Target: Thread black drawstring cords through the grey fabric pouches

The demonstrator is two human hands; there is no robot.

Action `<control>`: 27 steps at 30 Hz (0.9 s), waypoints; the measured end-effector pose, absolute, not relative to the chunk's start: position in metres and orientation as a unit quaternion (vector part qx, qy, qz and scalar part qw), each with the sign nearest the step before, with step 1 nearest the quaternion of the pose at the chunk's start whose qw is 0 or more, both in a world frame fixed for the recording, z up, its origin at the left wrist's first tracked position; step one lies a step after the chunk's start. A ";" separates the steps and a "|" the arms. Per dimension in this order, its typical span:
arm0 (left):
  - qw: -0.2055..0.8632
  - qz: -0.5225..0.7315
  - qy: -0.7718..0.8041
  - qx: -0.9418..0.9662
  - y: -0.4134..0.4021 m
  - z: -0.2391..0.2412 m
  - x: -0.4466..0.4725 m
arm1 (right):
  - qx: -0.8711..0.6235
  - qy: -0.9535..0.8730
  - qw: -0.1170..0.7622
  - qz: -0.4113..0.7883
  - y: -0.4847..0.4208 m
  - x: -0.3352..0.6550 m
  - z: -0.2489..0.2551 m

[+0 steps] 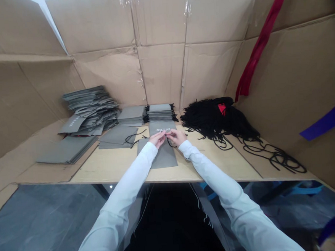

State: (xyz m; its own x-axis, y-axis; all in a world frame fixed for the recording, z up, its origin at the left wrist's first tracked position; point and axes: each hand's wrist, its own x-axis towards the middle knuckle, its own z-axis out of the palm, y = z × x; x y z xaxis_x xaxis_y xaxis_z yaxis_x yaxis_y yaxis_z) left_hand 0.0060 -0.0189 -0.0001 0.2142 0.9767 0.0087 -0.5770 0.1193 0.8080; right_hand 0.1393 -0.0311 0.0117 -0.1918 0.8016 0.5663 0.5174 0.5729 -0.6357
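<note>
Both of my hands meet over a flat grey pouch (pixel 164 159) lying near the table's front edge. My left hand (pixel 157 140) is closed in a pinch at a thin black cord (pixel 171 144). Fingertips together, my right hand (pixel 178 137) pinches the same cord close by; its ends and any knot are too small to make out. Just beyond my fingers lies a grey piece with pale lettering (pixel 161 126). Behind it rises a neat stack of grey pouches (pixel 160 113) with black cord ends sticking out at both sides.
Left stand a tall untidy grey pile (pixel 93 104), a low flat stack (pixel 67 149) and grey pieces (pixel 118 136) with a loose cord on top. A heap of black cords (pixel 213 118) lies right, with loose strands (pixel 281 157). Cardboard walls (pixel 163 72) enclose the table.
</note>
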 end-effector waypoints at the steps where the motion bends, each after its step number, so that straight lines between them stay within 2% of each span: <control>1: 0.693 0.560 0.289 0.350 -0.019 0.000 0.006 | -0.438 -0.751 0.468 0.158 -0.031 0.139 0.012; 6: 0.672 0.572 0.307 0.357 -0.020 0.004 0.008 | -0.424 -0.743 0.490 0.170 -0.031 0.137 0.011; 13: 0.671 0.561 0.316 0.369 -0.024 0.004 0.010 | -0.443 -0.748 0.493 0.033 -0.034 0.133 0.009; 19: 0.631 0.555 0.357 0.409 -0.021 0.004 0.010 | -0.441 -0.765 0.469 0.007 -0.032 0.136 0.011; 22: 0.538 0.540 0.398 0.511 -0.016 0.002 0.008 | -0.479 -0.766 0.429 -0.002 -0.031 0.144 0.016; 25: 0.334 0.496 0.456 0.659 -0.010 -0.003 0.007 | -0.542 -0.748 0.383 -0.018 -0.028 0.155 0.023; 27: 0.197 0.424 0.496 0.732 -0.007 -0.008 0.006 | -0.575 -0.741 0.346 -0.020 -0.026 0.163 0.026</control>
